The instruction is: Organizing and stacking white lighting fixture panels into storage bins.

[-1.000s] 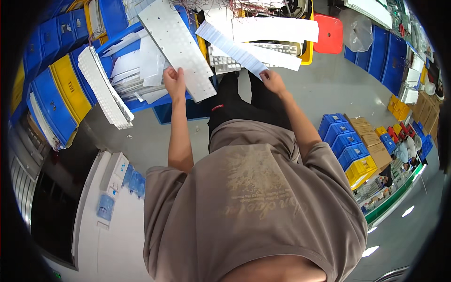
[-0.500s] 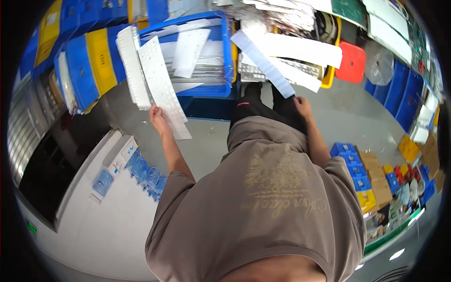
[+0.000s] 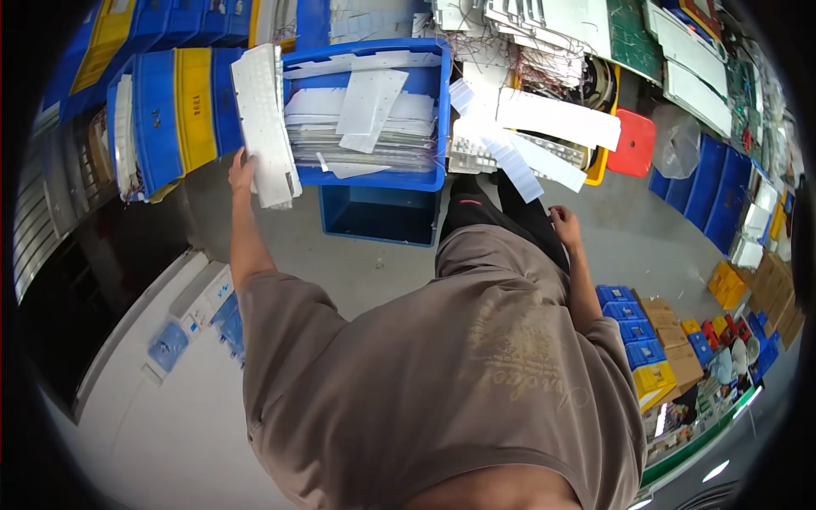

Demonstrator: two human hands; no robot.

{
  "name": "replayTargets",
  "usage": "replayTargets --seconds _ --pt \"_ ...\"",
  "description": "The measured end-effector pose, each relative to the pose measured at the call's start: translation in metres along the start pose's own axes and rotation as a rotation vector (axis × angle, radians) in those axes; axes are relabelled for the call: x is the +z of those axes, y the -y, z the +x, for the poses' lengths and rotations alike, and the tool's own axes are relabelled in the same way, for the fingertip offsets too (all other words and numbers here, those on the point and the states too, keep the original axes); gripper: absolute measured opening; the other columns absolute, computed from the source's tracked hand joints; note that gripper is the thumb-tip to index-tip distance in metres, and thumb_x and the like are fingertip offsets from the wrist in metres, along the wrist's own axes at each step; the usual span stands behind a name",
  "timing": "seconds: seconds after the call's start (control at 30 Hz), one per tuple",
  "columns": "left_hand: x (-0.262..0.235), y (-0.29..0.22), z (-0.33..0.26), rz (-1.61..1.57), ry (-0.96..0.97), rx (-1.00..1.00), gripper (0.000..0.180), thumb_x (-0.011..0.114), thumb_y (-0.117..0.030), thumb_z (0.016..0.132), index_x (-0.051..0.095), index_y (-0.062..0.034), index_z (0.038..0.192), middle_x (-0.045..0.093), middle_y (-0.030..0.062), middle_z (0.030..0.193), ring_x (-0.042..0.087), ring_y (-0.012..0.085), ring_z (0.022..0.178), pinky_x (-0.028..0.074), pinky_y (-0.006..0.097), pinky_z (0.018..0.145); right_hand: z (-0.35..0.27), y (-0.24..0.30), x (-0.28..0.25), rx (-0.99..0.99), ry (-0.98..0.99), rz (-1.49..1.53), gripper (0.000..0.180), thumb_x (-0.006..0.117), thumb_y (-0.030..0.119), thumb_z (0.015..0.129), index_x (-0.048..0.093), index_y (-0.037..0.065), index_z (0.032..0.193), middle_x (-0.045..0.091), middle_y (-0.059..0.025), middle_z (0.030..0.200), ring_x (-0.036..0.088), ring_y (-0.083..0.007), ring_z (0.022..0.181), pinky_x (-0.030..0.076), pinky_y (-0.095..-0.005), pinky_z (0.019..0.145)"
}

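Note:
A long white panel (image 3: pixel 265 140) with small holes lies along the left end of the blue bin, on top of a stack of similar panels. My left hand (image 3: pixel 242 172) is at its left edge, fingertips against it and fingers loosely open. A narrow pale blue strip (image 3: pixel 515 170) slants over white panels (image 3: pixel 561 119) in front of me, its near end jutting past them. My right hand (image 3: pixel 565 226) is just right of that end, apart from it, with loosely bent fingers and nothing visible in them.
The blue bin (image 3: pixel 444 115) holds layered white sheets (image 3: pixel 365 144), above another blue bin (image 3: pixel 378 212). A red stool (image 3: pixel 633 140) stands right of the panels. Blue and yellow bins (image 3: pixel 161 115) line the left; cartons (image 3: pixel 667 340) and stacked bins stand at right.
My left hand has carried the white panel left and forward onto the stack and loosened its fingers. My right hand has let go of the pale blue strip, which lies on the panels.

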State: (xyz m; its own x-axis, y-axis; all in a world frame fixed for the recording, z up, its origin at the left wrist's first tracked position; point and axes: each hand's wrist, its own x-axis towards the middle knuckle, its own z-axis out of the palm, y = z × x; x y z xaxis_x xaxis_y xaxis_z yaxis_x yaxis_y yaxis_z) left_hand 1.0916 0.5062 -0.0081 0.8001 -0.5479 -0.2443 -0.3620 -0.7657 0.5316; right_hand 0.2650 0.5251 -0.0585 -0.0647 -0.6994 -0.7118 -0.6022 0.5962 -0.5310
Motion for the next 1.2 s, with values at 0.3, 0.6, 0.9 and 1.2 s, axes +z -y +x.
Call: replayTargets --seconds 0.3,0.6,0.9,1.2 --pt "0.075 -0.036 0.007 0.605 0.112 0.182 0.118 0.079 -0.072 0.058 0.032 -0.0141 0.150 0.045 0.0216 0.143 0.046 0.0412 0.129 0.036 0.047 0.110 -0.052 -0.025 0.005 0.144 -0.116 -0.127 0.031 0.057 0.028 0.092 0.069 0.004 0.106 0.071 -0.0081 0.084 0.066 -0.0218 0.075 0.051 -0.0321 0.069" --pt "0.073 -0.026 -0.023 0.612 -0.182 0.588 0.100 0.080 -0.063 0.065 0.043 -0.0114 0.143 0.046 0.0211 0.140 0.048 0.0383 0.124 0.036 0.047 0.107 -0.025 -0.018 0.012 0.111 -0.059 -0.224 0.028 0.058 0.029 0.090 0.069 0.007 0.102 0.070 -0.0093 0.087 0.065 -0.0283 0.077 0.052 -0.0363 0.071" --pt "0.144 -0.200 -0.308 -0.063 0.051 0.933 0.029 0.064 -0.005 0.086 0.059 -0.0032 0.114 0.059 0.0131 0.111 0.055 0.0290 0.100 0.043 0.040 0.093 0.094 0.015 0.010 -0.153 0.093 -0.648 0.040 0.067 0.037 0.085 0.062 0.007 0.111 0.060 -0.0151 0.115 0.060 -0.0343 0.106 0.051 -0.0418 0.087" --pt "0.274 -0.201 -0.487 -0.250 0.592 0.441 0.030 0.061 -0.001 0.085 0.059 -0.0039 0.115 0.061 0.0104 0.103 0.057 0.0259 0.093 0.045 0.034 0.087 0.149 0.069 0.080 -0.566 -0.299 -0.701 0.070 0.079 0.037 0.074 0.046 0.007 0.128 0.047 -0.0128 0.126 0.051 -0.0305 0.111 0.041 -0.0418 0.099"
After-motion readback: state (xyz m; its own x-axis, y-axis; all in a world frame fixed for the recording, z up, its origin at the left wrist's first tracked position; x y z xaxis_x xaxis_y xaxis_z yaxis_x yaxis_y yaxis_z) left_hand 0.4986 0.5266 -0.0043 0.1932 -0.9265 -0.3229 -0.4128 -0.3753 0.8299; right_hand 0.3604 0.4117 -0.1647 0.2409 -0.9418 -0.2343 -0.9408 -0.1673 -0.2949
